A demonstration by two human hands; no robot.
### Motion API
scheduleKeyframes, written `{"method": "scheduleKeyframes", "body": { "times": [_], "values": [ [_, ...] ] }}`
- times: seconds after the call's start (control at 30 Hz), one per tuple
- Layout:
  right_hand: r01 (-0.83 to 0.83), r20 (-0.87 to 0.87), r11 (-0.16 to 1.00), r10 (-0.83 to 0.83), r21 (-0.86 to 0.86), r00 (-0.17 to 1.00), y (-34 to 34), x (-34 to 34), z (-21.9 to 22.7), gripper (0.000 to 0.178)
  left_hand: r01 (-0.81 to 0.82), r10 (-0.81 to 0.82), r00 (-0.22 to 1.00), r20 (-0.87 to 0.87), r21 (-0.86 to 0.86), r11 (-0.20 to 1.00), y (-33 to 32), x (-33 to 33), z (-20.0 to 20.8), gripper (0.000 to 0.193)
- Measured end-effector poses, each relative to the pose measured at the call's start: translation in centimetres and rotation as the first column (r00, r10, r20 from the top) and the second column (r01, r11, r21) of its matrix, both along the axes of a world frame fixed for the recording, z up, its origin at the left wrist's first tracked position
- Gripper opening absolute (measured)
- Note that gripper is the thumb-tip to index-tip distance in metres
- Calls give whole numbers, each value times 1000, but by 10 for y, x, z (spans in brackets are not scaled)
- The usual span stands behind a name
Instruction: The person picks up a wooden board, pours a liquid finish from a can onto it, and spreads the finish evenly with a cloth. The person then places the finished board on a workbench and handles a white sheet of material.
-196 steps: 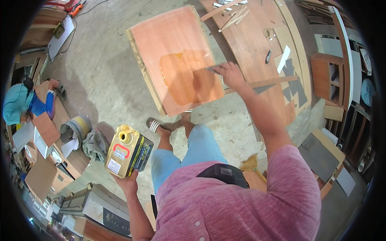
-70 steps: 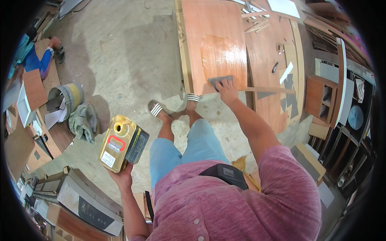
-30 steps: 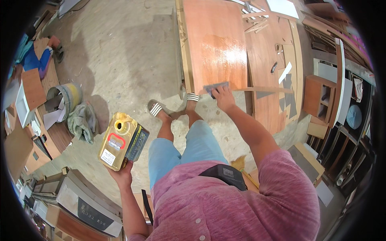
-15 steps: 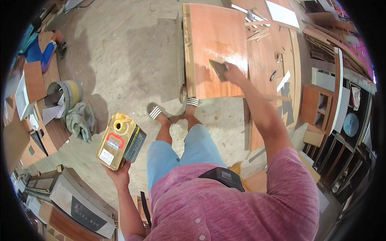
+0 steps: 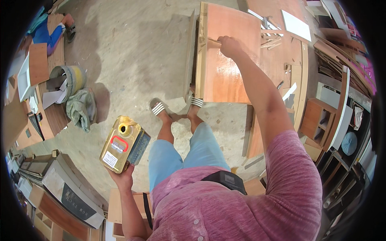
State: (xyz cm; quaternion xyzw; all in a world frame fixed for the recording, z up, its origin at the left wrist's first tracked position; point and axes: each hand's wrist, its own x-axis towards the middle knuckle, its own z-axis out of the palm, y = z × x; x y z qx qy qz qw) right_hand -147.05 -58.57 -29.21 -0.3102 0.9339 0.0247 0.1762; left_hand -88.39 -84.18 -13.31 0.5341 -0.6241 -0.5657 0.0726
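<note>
My left hand (image 5: 123, 176) supports a rectangular gold metal can (image 5: 120, 146) from below, its fingers closed round the bottom. The can has an open round spout with yellowish residue round it, a red handle and a dark side. My right hand (image 5: 231, 46) reaches out over a reddish-brown wooden panel (image 5: 233, 24), fingers closed on a thin flat spreader (image 5: 214, 41). The spreader shows nearly edge-on, close to the panel's left side; whether it touches the surface I cannot tell. A wet, glossy patch shines on the panel beside my right forearm.
Thin wood strips (image 5: 272, 41) and a white board (image 5: 296, 25) lie on the larger wooden sheet to the right. At the left stand a bucket (image 5: 76, 78) with scraps and a draped cloth (image 5: 81, 110). A person (image 5: 47, 34) sits at the far left. A small cabinet (image 5: 315, 118) stands right.
My right hand has moved the spreader away from me and toward the panel's left edge, turning it nearly edge-on. The left hand still holds the can. The whole view has shifted slightly.
</note>
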Motion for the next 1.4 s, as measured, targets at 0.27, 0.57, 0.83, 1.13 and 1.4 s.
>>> {"method": "scheduleKeyframes", "body": {
  "times": [0.27,0.57,0.83,1.13,1.4],
  "values": [
    [-74,-222,997,73,5,972,38,64,-39,27,34,-34,999,0,-2,999,-7,-5,-4,91],
    [-7,-148,990,-14,-140,989,62,96,-23,28,36,-36,999,-10,-34,999,-15,-9,-5,86],
    [1,-247,998,-14,-56,969,14,22,-26,28,69,-67,997,46,-40,997,-18,-10,-1,85],
    [-28,-190,997,13,-78,982,33,82,-46,31,69,-68,998,6,-44,997,-17,-9,-5,85],
    [-35,-212,991,6,-129,977,54,136,-48,30,113,-112,994,18,-48,992,-22,-18,1,81]
  ]
}}
